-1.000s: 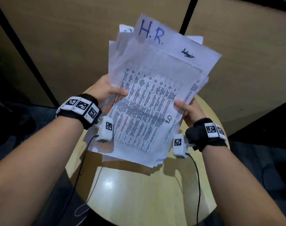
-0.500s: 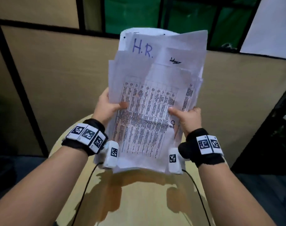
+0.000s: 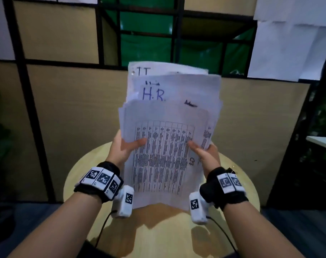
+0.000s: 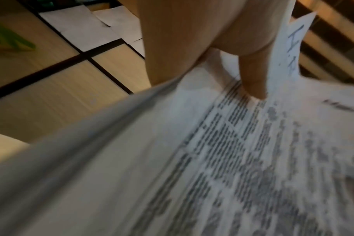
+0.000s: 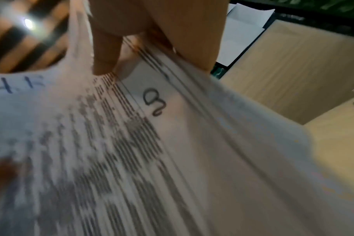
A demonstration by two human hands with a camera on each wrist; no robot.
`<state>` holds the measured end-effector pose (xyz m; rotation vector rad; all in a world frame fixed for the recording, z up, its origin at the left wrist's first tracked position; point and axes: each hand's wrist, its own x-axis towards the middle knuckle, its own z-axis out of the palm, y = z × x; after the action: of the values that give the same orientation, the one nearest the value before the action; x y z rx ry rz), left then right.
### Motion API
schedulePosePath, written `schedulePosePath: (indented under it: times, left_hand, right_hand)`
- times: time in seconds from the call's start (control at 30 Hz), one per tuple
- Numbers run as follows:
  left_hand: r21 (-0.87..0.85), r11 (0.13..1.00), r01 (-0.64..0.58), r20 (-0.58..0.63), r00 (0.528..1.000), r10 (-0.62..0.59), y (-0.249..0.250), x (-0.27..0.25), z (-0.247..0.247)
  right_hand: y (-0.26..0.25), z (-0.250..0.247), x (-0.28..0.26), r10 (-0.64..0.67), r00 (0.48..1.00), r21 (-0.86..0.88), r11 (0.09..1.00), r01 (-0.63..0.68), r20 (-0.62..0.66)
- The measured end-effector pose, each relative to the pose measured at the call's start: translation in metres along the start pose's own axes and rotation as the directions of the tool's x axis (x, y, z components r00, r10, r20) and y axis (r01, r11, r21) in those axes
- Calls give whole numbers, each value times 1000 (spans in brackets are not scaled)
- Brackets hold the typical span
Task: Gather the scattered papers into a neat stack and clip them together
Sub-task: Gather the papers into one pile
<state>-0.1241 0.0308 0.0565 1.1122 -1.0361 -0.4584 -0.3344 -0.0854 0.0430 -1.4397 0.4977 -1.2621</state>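
Observation:
A sheaf of white papers [image 3: 169, 127] stands upright above the round wooden table [image 3: 158, 229], its top edges uneven. The front sheet carries a printed table; behind it a sheet reads "H.R." in blue. My left hand [image 3: 125, 148] grips the left edge, thumb across the front sheet. My right hand [image 3: 205, 153] grips the right edge the same way. In the left wrist view the thumb of my left hand [image 4: 251, 76] presses on the papers [image 4: 192, 159]. In the right wrist view the thumb of my right hand [image 5: 105, 52] lies on the papers [image 5: 131, 151]. No clip is visible.
A tan partition wall [image 3: 74, 118] with black framing rises just behind the table. White sheets [image 3: 292, 43] hang at the upper right. Cables run from both wrist cameras down across the table's near edge. A small dark object [image 3: 231, 169] lies on the table behind my right wrist.
The sheaf has swung from tilted to upright and squared up between both hands. The head view has risen, showing more of the wall.

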Motion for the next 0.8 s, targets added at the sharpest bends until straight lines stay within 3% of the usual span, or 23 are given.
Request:
schedulePosePath:
  times: [0.17, 0.23, 0.4, 0.5, 0.6, 0.67, 0.8]
  left_hand:
    - [-28, 997, 74, 86, 994, -72, -14, -8, -18]
    - [-13, 995, 96, 93, 991, -94, -16, -7, -20]
    - [12, 999, 34, -80, 996, -33, 2, 6, -7]
    - [-57, 998, 13, -144, 989, -21, 15, 10, 1]
    - [-117, 993, 35, -88, 995, -45, 12, 5, -3]
    - [-69, 997, 45, -37, 998, -47, 7, 0, -9]
    - [-7, 999, -35, -15, 999, 35, 25, 6, -17]
  right_hand:
    - [40, -6, -15, 204, 968, -108, 976, -189, 147]
    - [45, 0, -19, 229, 956, -129, 970, -208, 184]
    - [26, 12, -5, 102, 995, -106, 989, -100, 17]
    - [14, 14, 3, 24, 997, -49, 998, -28, -66]
    - [16, 9, -1, 2, 999, -43, 999, -4, -50]
    - [21, 4, -4, 28, 999, -93, 995, -30, -24]
    - [-5, 6, 7, -48, 998, -190, 980, 53, 30]
